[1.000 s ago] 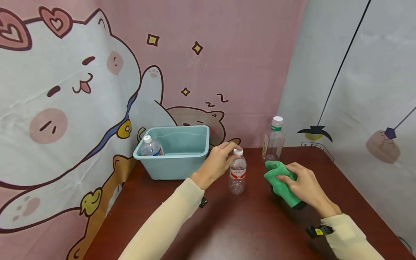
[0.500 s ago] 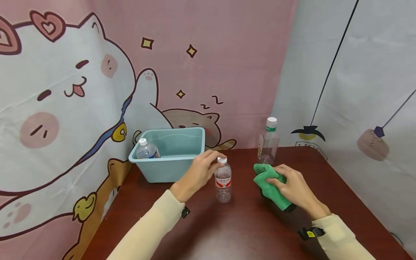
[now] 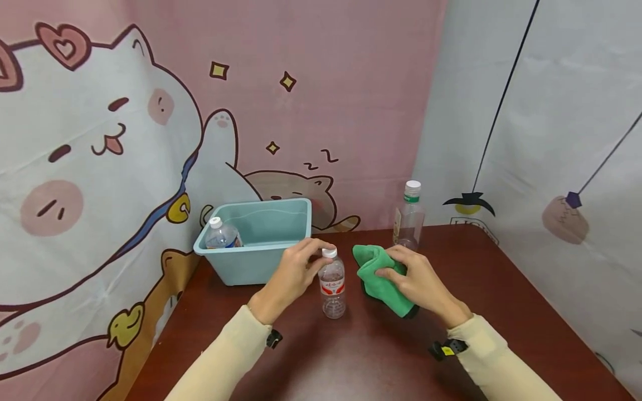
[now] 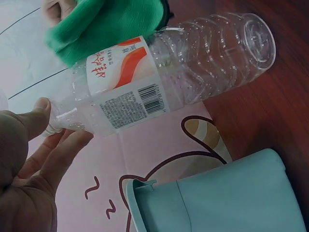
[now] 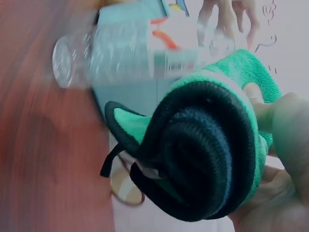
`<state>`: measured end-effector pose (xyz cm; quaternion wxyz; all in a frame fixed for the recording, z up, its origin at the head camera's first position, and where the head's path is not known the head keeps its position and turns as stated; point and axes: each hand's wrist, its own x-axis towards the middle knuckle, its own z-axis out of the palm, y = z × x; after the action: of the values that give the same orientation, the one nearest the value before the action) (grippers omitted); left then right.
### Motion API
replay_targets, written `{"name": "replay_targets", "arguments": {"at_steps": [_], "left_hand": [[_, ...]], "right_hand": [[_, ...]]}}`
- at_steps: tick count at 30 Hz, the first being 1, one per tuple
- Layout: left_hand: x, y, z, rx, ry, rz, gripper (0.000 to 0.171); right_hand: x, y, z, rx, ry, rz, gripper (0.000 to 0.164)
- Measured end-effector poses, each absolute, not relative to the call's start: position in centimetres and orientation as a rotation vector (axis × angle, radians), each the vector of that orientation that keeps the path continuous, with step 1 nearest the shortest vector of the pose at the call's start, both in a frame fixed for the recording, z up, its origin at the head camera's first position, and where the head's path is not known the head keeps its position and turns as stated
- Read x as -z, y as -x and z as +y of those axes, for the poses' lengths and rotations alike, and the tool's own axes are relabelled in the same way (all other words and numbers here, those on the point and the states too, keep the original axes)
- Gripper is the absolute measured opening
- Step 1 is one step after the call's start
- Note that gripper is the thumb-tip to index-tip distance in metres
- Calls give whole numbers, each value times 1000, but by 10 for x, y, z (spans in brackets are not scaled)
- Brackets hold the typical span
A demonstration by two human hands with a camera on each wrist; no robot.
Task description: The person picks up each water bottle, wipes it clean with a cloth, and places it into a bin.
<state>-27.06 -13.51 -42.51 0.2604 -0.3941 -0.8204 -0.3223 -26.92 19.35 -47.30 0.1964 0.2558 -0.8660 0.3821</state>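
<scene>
My left hand (image 3: 293, 273) pinches the white cap and neck of a clear plastic bottle (image 3: 333, 289) with a red-and-white label. In the left wrist view the thumb and fingers close round the neck of this bottle (image 4: 130, 79), and drops cling to its wall. In the head view the bottle looks upright, at or just above the table. To its right, my right hand (image 3: 418, 278) grips a folded green cloth (image 3: 383, 278) with dark edging. The cloth's dark rolled edge (image 5: 203, 145) shows close up in the right wrist view. A small gap separates cloth and bottle in the head view.
A light-blue bin (image 3: 251, 262) stands at the back left, with another capped bottle (image 3: 223, 234) inside. A taller clear bottle (image 3: 408, 220) with a white cap stands at the back right. The dark red table (image 3: 501, 301) meets cartoon-printed cloth walls behind and on the right.
My right hand has brought the green cloth leftward, closer to the bottle. My left hand keeps hold of the bottle's top. The head view has shifted slightly.
</scene>
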Motion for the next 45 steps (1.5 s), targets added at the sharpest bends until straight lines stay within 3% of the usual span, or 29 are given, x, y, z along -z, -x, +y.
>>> {"name": "replay_targets", "arguments": {"at_steps": [5, 13, 27, 35, 45], "left_hand": [[426, 273, -137, 890, 1049, -2211, 27], [428, 275, -140, 940, 1048, -2241, 21], [428, 274, -141, 994, 1012, -2260, 22], [429, 274, -139, 992, 980, -2275, 26], [428, 272, -138, 1007, 992, -2290, 31]], "right_hand": [[464, 278, 158, -1154, -801, -2375, 60], [467, 285, 120, -1224, -954, -2398, 53], [481, 294, 126, -1202, -1046, -2481, 77], [508, 300, 133, -949, -1078, -2590, 42], [539, 297, 129, -800, -1163, -2718, 32]]}}
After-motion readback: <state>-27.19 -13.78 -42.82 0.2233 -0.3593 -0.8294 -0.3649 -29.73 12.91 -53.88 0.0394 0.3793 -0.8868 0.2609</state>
